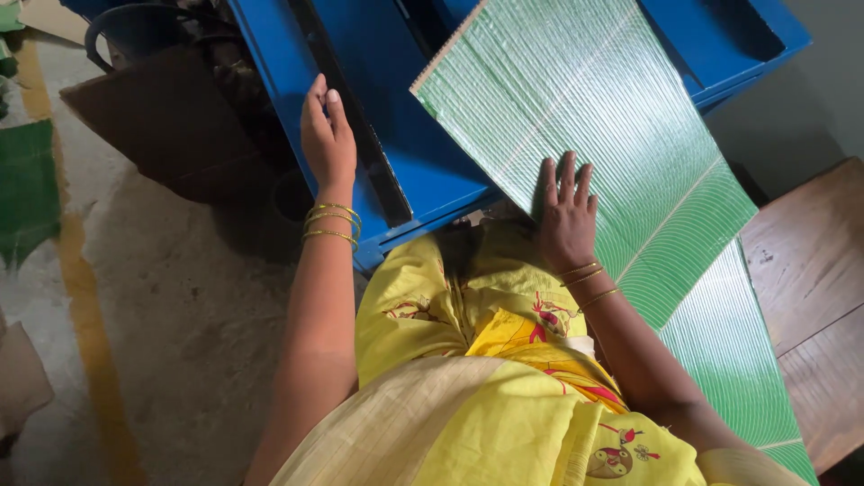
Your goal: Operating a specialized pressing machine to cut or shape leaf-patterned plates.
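- Above a blue metal machine (423, 153), seen from the camera on my head: both my hands are on the work, gold bangles on each wrist.
- My right hand (565, 216) lies palm down on a long green ribbed sheet (594, 117), fingers spread wide and flat, gripping nothing. It presses near the sheet's lower left edge, just where the sheet leaves the machine's front lip.
- That green sheet, printed like a banana leaf with a pale midrib line, runs slantwise from the top centre of the frame across the machine's bed. Its upper end is tilted and rests over the blue frame; its lower end passes beside my right arm and down to the bottom right corner.
- My left hand (328, 135) rests on the machine's left side, fingers held close together and pointing away from me, touching the blue surface beside a dark slot. It holds nothing and is well apart from the sheet.
- My yellow garment (486, 360) with red printed figures fills the lower middle, touching the machine's front edge.
- A brown wooden bench (810, 288) stands to my right, just beside the sheet's lower part.
- Grey concrete floor (171, 315) with a yellow painted stripe lies to my left, green scraps (25, 184) at its far edge.
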